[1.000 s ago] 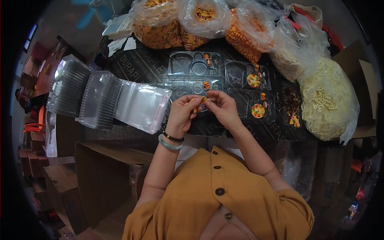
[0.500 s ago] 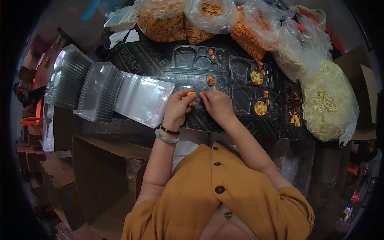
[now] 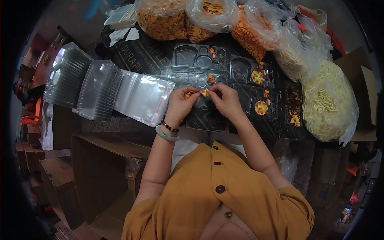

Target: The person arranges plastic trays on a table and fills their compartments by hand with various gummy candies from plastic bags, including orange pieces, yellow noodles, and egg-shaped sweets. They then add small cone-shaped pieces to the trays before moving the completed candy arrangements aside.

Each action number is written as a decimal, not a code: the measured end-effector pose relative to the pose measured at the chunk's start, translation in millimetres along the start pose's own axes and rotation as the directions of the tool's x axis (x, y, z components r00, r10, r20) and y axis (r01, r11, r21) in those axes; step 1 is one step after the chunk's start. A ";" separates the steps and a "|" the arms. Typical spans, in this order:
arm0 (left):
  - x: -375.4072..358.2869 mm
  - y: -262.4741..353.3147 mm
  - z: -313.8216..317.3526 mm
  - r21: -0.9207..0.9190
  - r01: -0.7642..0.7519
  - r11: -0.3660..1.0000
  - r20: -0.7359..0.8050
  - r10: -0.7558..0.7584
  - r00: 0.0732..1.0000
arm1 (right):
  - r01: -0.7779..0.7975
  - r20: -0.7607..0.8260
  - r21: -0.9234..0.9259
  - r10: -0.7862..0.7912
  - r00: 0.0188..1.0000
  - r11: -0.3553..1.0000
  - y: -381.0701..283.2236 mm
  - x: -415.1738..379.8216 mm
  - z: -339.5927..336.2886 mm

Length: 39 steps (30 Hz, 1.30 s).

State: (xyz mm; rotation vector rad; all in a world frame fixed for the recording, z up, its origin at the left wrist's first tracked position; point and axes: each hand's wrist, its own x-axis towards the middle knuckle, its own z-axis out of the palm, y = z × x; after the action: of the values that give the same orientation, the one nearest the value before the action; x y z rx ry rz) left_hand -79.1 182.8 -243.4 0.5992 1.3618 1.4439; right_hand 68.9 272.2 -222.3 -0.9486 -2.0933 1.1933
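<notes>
My left hand is closed on small orange pieces, some showing between its fingers. My right hand pinches a small orange-and-yellow wedge, which lies between the fingertips of both hands. Just beyond them is a clear compartment tray with small orange pieces in it. A second clear tray lies farther back. To the right, two more trays each hold a round, multicoloured pizza-like piece.
Stacked clear trays and plastic sleeves lie at left. Bags of orange pieces line the back, and a bag of pale strands sits at right. An open cardboard box stands below the table edge.
The wedge has come into view between my fingertips. My right hand has shifted slightly right, and both hands have turned so that their fingertips face each other.
</notes>
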 end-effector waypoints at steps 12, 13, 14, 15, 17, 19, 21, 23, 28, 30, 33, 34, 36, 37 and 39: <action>22.2 -5.5 9.5 0.666 -0.202 0.718 -0.076 0.334 0.939 | 0.151 -0.029 -0.197 -0.160 0.987 0.969 15.0 10.0 -13.4; 23.1 -6.2 9.1 0.642 -0.196 0.741 -0.080 0.319 0.944 | 0.178 0.041 -0.238 -0.173 0.984 0.955 16.3 8.9 -15.5; 24.4 -6.3 9.4 0.617 -0.192 0.763 -0.082 0.305 0.949 | 0.207 0.109 -0.278 -0.183 0.977 0.938 17.0 8.3 -17.2; 25.2 -6.1 9.8 0.617 -0.195 0.763 -0.079 0.306 0.949 | 0.206 0.106 -0.280 -0.183 0.977 0.938 16.7 7.1 -17.0; 25.3 -6.8 9.7 0.632 -0.199 0.749 -0.075 0.314 0.946 | 0.254 0.144 -0.478 -0.211 0.967 0.841 15.5 4.0 -12.0; 27.1 -8.6 9.0 0.628 -0.190 0.754 -0.077 0.303 0.950 | 0.242 0.120 -0.510 -0.210 0.970 0.826 15.0 4.4 -6.6; 27.7 -8.3 8.8 0.625 -0.184 0.759 -0.079 0.296 0.952 | 0.231 0.097 -0.542 -0.213 0.972 0.808 15.8 5.0 -1.9; 26.6 -7.0 10.0 0.651 -0.179 0.738 -0.085 0.305 0.948 | 0.289 0.082 -0.574 -0.297 0.951 0.766 17.7 3.6 2.1; 23.8 -4.9 12.9 0.663 -0.162 0.731 -0.120 0.317 0.941 | 0.299 0.051 -0.541 -0.324 0.945 0.786 10.6 -0.5 3.9; 25.6 -8.7 12.3 0.669 -0.172 0.723 -0.119 0.332 0.936 | 0.317 0.075 -0.568 -0.337 0.939 0.759 10.5 -0.8 4.9; 26.8 -9.9 7.8 0.659 -0.196 0.726 -0.112 0.353 0.929 | 0.327 0.082 -0.616 -0.354 0.932 0.717 15.2 0.9 9.0; 25.2 -5.9 7.3 0.353 -0.113 0.929 -0.157 0.178 0.971 | 0.305 0.049 -0.603 -0.348 0.936 0.737 16.6 0.9 10.6; 21.8 -0.1 3.9 0.003 0.008 1.000 -0.138 -0.007 0.990 | 0.284 0.017 -0.587 -0.340 0.940 0.758 16.5 -0.4 10.8; 20.5 2.0 0.0 -0.231 0.055 0.971 -0.056 -0.070 0.996 | 0.293 -0.033 -0.525 -0.363 0.931 0.799 14.8 -1.0 8.9; 19.4 2.5 -3.5 -0.448 0.115 0.887 0.035 -0.111 0.993 | 0.306 -0.081 -0.457 -0.381 0.921 0.835 9.8 0.3 8.0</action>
State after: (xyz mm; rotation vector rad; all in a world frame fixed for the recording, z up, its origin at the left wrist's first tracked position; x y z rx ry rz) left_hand -89.9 199.0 -247.3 0.2183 0.9853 1.5878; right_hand 65.9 271.9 -234.6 -0.7716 -2.3095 0.4469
